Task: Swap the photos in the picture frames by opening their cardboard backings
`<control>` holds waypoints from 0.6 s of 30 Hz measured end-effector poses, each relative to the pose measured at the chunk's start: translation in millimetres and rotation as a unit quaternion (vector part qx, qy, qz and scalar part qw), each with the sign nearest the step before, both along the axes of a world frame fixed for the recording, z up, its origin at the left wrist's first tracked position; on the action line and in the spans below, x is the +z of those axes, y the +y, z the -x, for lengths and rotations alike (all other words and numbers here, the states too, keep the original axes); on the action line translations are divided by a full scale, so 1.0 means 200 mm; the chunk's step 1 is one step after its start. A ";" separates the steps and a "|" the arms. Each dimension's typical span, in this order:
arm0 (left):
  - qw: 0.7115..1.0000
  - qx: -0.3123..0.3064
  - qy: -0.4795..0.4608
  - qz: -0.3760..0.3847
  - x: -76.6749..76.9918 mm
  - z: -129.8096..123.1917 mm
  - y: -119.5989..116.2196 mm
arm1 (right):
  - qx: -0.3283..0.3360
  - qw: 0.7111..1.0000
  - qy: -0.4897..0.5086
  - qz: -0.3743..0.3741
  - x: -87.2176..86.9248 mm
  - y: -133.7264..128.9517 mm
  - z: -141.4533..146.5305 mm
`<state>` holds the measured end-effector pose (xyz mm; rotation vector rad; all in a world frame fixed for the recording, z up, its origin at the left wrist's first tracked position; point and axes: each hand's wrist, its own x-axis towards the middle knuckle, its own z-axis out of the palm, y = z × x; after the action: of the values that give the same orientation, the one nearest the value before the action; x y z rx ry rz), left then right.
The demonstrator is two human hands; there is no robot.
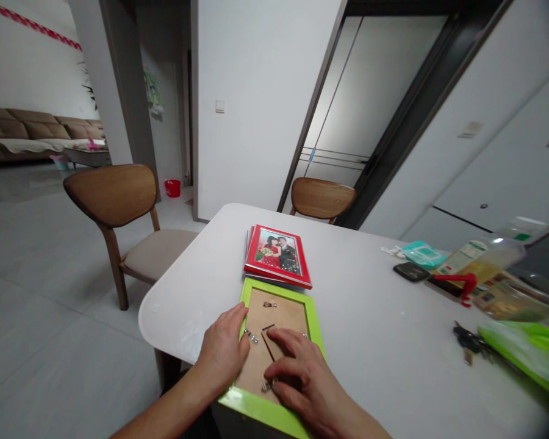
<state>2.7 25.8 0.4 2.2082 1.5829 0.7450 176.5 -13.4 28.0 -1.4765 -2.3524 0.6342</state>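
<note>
A green picture frame [316,326] lies face down at the table's near edge, its brown backing board [256,317] showing with small metal clips around it. My left hand [224,344] rests on the frame's left side, its fingers close together and the thumb near a clip [251,336]. What it grips, if anything, is too hidden to tell. My right hand [302,375] is over the backing, fingers apart and bent, with fingertips near the lower clip and the slit in the board. Beyond the frame lies a stack of red frames [277,253], a couple's picture on top.
On the white table [361,305] at the right are a black item [412,272], a teal wipes pack [423,254], plastic containers [512,296], keys [469,341] and a green bag [526,350]. Wooden chairs [114,195] stand at the left and beyond the table.
</note>
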 end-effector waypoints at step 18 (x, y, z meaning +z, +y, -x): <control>1.000 0.016 0.012 0.005 0.06 -0.03 0.05 | -0.061 0.994 0.072 -0.056 -0.08 0.02 0.02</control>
<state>7.8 35.9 13.0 2.1983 1.6330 0.7199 172.5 -8.6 12.3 -1.4611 -2.1341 0.5501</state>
